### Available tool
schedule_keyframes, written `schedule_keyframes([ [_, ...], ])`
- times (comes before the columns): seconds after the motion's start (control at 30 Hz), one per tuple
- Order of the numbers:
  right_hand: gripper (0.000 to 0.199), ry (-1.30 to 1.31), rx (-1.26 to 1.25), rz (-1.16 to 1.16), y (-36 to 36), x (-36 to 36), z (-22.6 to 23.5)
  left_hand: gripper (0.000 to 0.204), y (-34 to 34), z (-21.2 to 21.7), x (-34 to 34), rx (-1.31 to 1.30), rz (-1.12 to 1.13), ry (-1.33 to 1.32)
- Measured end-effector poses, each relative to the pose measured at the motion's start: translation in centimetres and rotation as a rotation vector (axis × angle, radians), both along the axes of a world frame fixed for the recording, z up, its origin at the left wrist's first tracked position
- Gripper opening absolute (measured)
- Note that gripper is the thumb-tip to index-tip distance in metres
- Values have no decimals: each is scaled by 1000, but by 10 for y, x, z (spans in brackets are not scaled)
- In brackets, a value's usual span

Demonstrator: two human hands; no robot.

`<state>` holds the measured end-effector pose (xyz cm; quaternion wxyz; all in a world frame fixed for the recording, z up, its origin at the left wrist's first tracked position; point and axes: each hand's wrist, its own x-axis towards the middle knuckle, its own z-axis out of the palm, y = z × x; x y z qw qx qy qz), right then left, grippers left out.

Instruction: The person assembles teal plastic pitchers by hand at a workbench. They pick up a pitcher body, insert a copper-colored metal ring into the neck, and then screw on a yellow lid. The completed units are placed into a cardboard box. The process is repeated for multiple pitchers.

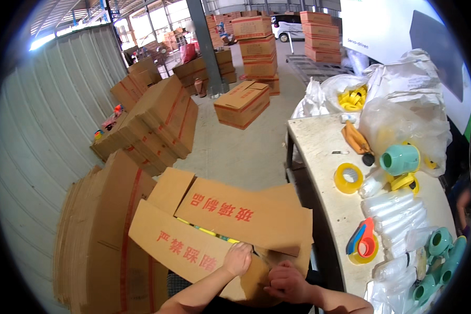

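Note:
A brown cardboard carton (193,242) with red print stands in front of me, its long top flaps folded inward. Through the narrow gap between them, yellow and green contents (214,233) show in part. My left hand (237,259) is closed over the inner edge of the left flap, fingers curled into the gap. Close to it, my right hand (287,282) is closed at the near end of the carton, gripping cardboard by the right flap (246,212). The fingertips of both hands are partly hidden.
On the right, a white table (324,157) bears a yellow tape roll (348,178), a red-and-blue tape dispenser (365,238), green cylindrical parts (400,159) and plastic-wrapped pieces (397,220). Flattened cartons (99,225) lean at left. A carton (242,104) sits on the floor ahead.

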<state>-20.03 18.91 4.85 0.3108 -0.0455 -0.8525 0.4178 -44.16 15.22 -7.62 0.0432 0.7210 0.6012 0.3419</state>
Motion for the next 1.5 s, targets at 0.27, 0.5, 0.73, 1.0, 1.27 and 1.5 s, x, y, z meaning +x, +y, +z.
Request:
schedule_keyframes([
  [0.27,33,-9,71,67,-15,10,7,34,17,9,22,-611,44,567],
  [0.5,31,-16,93,7,-33,-7,-6,42,-3,-12,92,-196,-116,63],
  [0.73,38,-118,80,-75,-47,-34,-31,48,-49,3,45,-101,167,-258],
  [1.0,72,-559,477,-262,-74,-83,-73,77,-195,-60,-114,-220,1160,-421],
  [1.27,54,-270,527,-972,63,-66,-66,62,-155,-92,-98,46,957,-1278],
  [1.5,54,-210,-828,-758,201,-38,-169,71,-156,-128,-97,351,833,-1509],
])
